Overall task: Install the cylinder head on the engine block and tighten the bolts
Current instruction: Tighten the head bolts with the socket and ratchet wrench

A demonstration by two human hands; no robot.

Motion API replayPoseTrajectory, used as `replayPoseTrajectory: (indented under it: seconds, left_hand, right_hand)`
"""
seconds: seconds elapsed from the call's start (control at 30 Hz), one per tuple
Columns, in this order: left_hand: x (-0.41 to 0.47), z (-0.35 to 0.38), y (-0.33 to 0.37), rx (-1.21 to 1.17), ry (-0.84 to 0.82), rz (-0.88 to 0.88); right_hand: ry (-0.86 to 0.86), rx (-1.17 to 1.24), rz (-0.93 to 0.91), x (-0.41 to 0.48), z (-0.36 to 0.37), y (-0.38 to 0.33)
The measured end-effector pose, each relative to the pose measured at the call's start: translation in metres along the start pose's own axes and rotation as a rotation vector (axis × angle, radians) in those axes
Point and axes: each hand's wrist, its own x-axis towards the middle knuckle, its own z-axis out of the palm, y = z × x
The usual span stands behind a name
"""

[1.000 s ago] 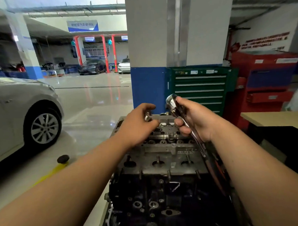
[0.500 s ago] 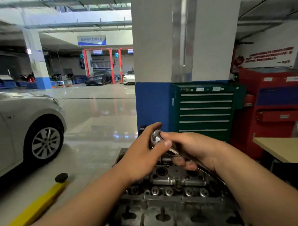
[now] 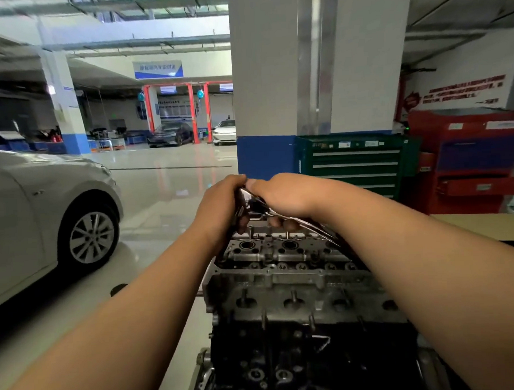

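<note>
The grey cylinder head (image 3: 283,279) sits on top of the dark engine block (image 3: 286,355) in the lower middle. A chrome ratchet wrench (image 3: 307,225) lies across the far end of the head. My right hand (image 3: 285,193) grips its handle from above. My left hand (image 3: 221,208) is curled round the wrench's head end, where both hands meet. The bolt under the wrench is hidden by my hands.
A silver car (image 3: 44,216) stands to the left on the glossy floor. Behind the engine rises a white and blue pillar (image 3: 263,106), with a green tool cabinet (image 3: 357,164) and a red cabinet (image 3: 469,162) to its right. A wooden tabletop (image 3: 487,226) lies at right.
My right hand has swung the wrench down from upright to lying low across the head. My left hand has closed on its head end. The camera tilted up, then back down.
</note>
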Motion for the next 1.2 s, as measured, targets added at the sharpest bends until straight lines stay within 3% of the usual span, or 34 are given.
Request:
replayPoseTrajectory:
  seconds: [0.17,0.37,0.6,0.73,0.93,1.07,1.2]
  left_hand:
    - [0.016,-0.009,-0.022,-0.109,0.101,-0.017]
    - [0.031,-0.028,-0.040,-0.192,0.127,-0.029]
    - [0.037,-0.043,-0.043,-0.313,-0.078,-0.074]
    - [0.036,-0.048,-0.038,-0.314,-0.171,-0.125]
    - [0.030,-0.048,-0.035,-0.277,-0.194,-0.171]
    - [0.034,-0.040,-0.043,-0.321,-0.120,-0.173]
    - [0.039,-0.043,-0.049,-0.303,-0.112,-0.162]
  right_hand:
    - [0.098,-0.317,-0.120,0.011,0.012,0.001]
    - [0.103,-0.449,-0.156,0.034,0.027,-0.009]
    - [0.061,-0.605,-0.161,0.041,0.021,-0.030]
    - [-0.039,-0.883,-0.198,0.034,0.032,-0.042]
    - [-0.080,-1.039,-0.162,0.033,0.036,-0.046]
    - [0.054,-0.994,-0.147,0.035,0.034,-0.027]
    - [0.173,-1.100,-0.352,0.056,0.021,-0.007]
